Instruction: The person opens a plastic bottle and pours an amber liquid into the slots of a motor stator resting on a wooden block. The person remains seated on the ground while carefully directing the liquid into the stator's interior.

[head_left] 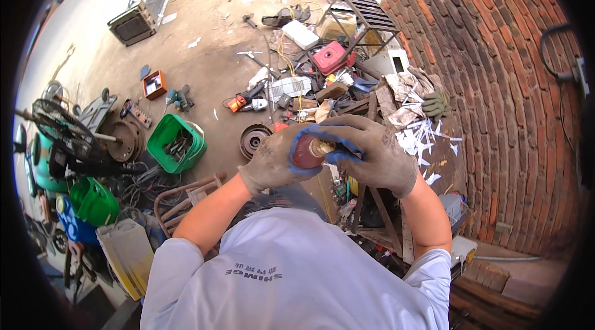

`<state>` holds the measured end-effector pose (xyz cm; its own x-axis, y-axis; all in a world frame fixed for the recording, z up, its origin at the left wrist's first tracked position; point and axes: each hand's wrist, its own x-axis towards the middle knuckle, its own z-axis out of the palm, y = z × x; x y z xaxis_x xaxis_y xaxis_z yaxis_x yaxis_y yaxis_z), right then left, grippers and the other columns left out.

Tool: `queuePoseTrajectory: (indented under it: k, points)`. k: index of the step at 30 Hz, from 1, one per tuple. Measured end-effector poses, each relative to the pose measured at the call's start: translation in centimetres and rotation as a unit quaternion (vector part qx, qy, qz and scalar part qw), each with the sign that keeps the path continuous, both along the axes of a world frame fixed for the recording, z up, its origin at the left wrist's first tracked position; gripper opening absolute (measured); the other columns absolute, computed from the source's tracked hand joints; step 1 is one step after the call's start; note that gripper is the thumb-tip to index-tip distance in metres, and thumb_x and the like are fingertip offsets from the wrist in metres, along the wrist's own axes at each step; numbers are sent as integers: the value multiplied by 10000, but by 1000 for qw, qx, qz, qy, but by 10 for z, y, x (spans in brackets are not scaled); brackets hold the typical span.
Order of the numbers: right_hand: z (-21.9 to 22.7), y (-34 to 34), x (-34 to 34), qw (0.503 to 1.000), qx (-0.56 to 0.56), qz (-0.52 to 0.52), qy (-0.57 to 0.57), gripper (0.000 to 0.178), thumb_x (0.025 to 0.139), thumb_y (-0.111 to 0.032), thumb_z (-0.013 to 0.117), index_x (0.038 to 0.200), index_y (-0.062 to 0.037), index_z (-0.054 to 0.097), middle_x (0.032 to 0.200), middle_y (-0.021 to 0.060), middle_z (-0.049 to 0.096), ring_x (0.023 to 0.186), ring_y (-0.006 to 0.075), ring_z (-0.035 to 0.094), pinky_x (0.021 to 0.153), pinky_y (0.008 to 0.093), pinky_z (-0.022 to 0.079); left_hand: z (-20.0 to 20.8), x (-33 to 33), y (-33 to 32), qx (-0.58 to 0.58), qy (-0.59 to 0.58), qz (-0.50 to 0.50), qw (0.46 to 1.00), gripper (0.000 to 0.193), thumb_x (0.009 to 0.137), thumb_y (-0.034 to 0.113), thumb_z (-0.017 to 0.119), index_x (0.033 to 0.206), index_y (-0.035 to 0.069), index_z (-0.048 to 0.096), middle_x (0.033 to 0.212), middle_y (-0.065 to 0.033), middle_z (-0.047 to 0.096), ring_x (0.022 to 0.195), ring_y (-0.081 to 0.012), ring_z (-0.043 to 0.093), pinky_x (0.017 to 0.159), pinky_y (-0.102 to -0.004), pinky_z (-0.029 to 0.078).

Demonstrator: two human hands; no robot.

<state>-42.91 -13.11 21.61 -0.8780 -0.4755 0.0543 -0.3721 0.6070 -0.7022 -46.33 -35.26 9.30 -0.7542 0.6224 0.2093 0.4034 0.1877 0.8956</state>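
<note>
Clearly, left grip (pixel 273 159) clasps the maroon part (pixel 304 153); right grip (pixel 379 151) cups its brass end (pixel 319 148).

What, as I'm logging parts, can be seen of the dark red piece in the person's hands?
The dark red piece looks rounded and smooth, with a brass-coloured, metallic-looking fitting on its right side. It is held in mid-air. The gloved left hand wraps its left side; the gloved right hand is at the fitting, its grip unclear. The underside is hidden.
</note>
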Motion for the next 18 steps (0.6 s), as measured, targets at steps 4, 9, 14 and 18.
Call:
queuePoseTrajectory:
  k: [4, 9, 14, 18]
  points:
    - [-4, 13, -25, 995, -3, 97, 20, 510, 810, 7, 769, 1311, -54, 693, 1306, 171, 688, 1182, 390, 680, 988, 466, 569, 4, -6, 6, -22, -3, 8, 1000, 677, 769, 285, 909, 1356, 82, 641, 1222, -176, 730, 1108, -373, 721, 955, -457, 581]
    - [8, 15, -54, 954, 143, 240, 108, 493, 781, 2, 696, 1268, -76, 681, 1305, 137, 664, 1137, 349, 696, 962, 469, 566, 1, -20, 8, 1, -47, -27, 999, 657, 779, 290, 903, 1353, 113, 636, 1201, -150, 728, 1095, -369, 719, 933, -462, 584]
    - [7, 4, -88, 932, 261, 239, 74, 358, 890, -103, 664, 1243, -43, 649, 1219, 179, 676, 1098, 376, 710, 878, 476, 595, -12, -38, 8, 20, -61, 6, 998, 746, 764, 338, 936, 1395, 104, 613, 1268, -163, 699, 1140, -367, 712, 967, -463, 580]
    - [3, -23, -129, 913, 355, 199, 41, 369, 969, -281, 667, 1221, -13, 659, 1112, 220, 692, 1003, 393, 749, 776, 478, 616, -22, -69, -2, -10, -64, 41, 997, 769, 754, 307, 933, 1415, 96, 599, 1293, -165, 694, 1141, -369, 709, 971, -466, 577]
